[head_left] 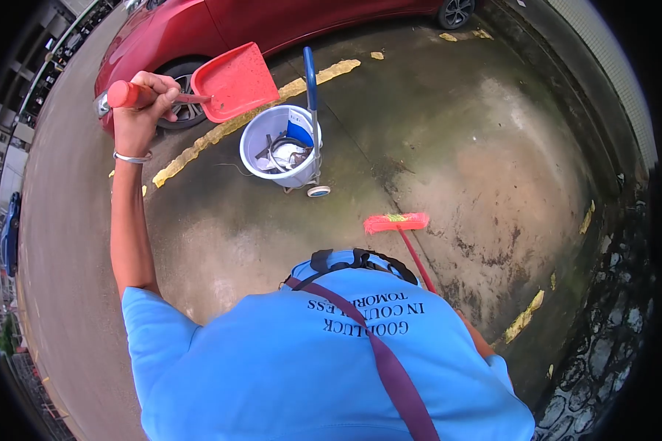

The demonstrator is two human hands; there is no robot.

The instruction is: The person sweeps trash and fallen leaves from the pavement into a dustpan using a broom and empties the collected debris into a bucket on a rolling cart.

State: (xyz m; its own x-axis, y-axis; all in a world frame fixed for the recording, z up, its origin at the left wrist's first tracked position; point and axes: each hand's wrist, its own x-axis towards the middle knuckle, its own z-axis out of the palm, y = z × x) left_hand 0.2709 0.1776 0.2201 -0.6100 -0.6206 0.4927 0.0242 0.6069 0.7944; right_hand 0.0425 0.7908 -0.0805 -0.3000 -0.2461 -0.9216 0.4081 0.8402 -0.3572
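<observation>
Left hand tight round red dustpan, right hand hidden, grip uncertain; broom, bucket, then red car ahead.

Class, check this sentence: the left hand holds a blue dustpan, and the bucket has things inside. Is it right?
Not quite: the dustpan is red, not blue, as the head view shows. The left hand does hold it, and the bucket has things inside.

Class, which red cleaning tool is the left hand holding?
The dustpan, gripped in the left hand; the broom is apart from that hand, lower in view.
</observation>
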